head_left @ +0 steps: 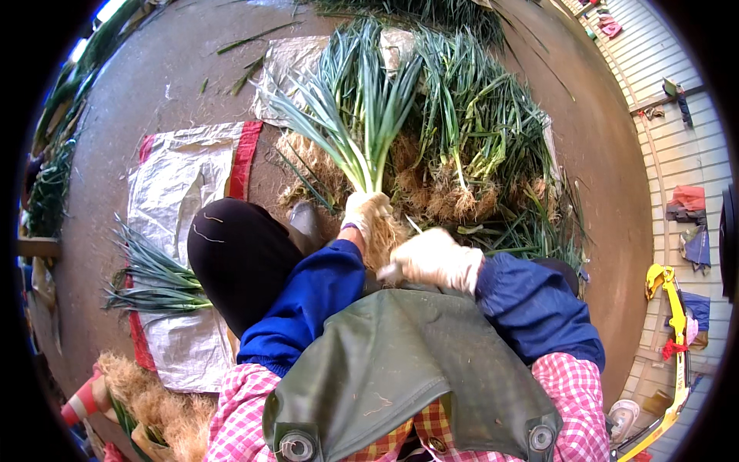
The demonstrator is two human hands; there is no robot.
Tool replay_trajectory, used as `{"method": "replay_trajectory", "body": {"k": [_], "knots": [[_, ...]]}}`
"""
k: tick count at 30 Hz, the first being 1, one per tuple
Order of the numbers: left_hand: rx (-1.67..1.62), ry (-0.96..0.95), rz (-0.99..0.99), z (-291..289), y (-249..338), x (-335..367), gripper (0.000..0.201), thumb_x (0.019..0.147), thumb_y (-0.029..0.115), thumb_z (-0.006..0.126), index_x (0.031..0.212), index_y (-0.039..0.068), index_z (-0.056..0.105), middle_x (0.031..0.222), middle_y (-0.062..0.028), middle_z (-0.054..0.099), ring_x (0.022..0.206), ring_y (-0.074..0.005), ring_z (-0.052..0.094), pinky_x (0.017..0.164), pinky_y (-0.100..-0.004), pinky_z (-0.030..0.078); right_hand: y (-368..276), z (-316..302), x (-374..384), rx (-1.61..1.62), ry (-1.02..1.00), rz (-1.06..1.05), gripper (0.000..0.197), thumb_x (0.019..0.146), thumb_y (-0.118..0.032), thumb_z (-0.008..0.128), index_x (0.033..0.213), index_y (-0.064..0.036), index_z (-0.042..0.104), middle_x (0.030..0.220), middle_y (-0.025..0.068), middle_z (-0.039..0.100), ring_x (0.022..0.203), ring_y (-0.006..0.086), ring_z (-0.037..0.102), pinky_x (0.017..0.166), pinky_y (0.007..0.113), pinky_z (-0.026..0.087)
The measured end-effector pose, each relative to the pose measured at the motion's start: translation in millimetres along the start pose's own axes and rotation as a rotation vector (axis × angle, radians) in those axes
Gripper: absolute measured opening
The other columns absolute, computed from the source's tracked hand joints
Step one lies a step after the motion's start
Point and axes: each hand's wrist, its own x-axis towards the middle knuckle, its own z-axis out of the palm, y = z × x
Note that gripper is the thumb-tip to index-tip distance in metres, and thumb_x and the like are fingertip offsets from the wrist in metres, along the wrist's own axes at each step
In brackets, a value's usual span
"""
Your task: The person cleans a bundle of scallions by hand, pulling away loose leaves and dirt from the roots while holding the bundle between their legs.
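My left hand [366, 212], in a pale work glove, is wrapped round the white stems of a bunch of green onions [371, 146]. Their leaves fan out away from me, and tan stringy roots [382, 245] hang below the fist toward my lap. Close beside those roots, my right hand [435, 260] is closed in a similar glove and slightly smeared by motion. A thin pale strip shows at its far side; what the fingers hold is hidden. Beyond both hands lies a big heap of green onions [485, 115] with tangled roots facing me.
A white woven sack [181, 173] with red edges lies flat at the left, bearing a smaller bunch of green onions [165, 269]. More roots [158, 396] are piled at lower left. My dark-covered knee [235, 254] and green apron [400, 354] are close by. A yellow curved pole [677, 331] stands at right.
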Motion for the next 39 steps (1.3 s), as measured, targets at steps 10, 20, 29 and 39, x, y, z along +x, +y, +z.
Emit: {"method": "replay_trajectory", "body": {"k": [10, 20, 29, 39], "knots": [[-0.074, -0.145, -0.107, 6.8, 1.3, 0.4, 0.009, 0.078, 0.007, 0.067, 0.079, -0.001, 0.063, 0.06, -0.006, 0.058, 0.049, -0.0163, 0.056, 0.046, -0.0276, 0.049, 83.4, 7.4, -7.5, -0.091, -0.062, 0.328, 0.037, 0.072, -0.038, 0.064, 0.092, -0.0069, 0.066, 0.085, 0.0155, 0.066, 0.081, 0.0327, 0.064, 0.07, 0.044, 0.05], [0.072, -0.157, 0.013, -9.4, -10.7, 22.0, 0.017, 0.08, 0.007, 0.06, 0.093, -0.003, 0.065, 0.062, -0.0024, 0.058, 0.049, -0.0106, 0.051, 0.047, -0.0216, 0.043, 91.9, 26.7, 74.3, 0.176, 0.173, 0.336, 0.034, 0.087, -0.039, 0.051, 0.087, -0.0086, 0.066, 0.08, 0.014, 0.065, 0.08, 0.0338, 0.063, 0.07, 0.041, 0.049], [-0.206, -0.23, -0.149, 19.2, 12.2, -13.6, 0.03, 0.079, 0.004, 0.061, 0.105, -0.008, 0.057, 0.065, -0.0083, 0.056, 0.066, -0.0195, 0.06, 0.063, -0.029, 0.053, 217.1, 15.4, 45.1, -0.112, 0.751, 0.996, 0.046, 0.08, -0.042, 0.064, 0.113, -0.0102, 0.06, 0.098, 0.0122, 0.066, 0.089, 0.0292, 0.064, 0.075, 0.042, 0.05], [-0.481, -0.306, -0.202, 24.0, 30.1, -23.9, 0.039, 0.078, 0.012, 0.064, 0.113, -0.003, 0.057, 0.083, -0.0112, 0.06, 0.075, -0.0255, 0.062, 0.073, -0.0389, 0.056, 239.3, -16.9, 26.7, 1.436, 0.867, 0.456, 0.011, 0.083, -0.014, 0.065, 0.084, -0.0031, 0.064, 0.075, 0.0001, 0.057, 0.055, 0.0083, 0.046, 0.046, 0.02, 0.041]]}}
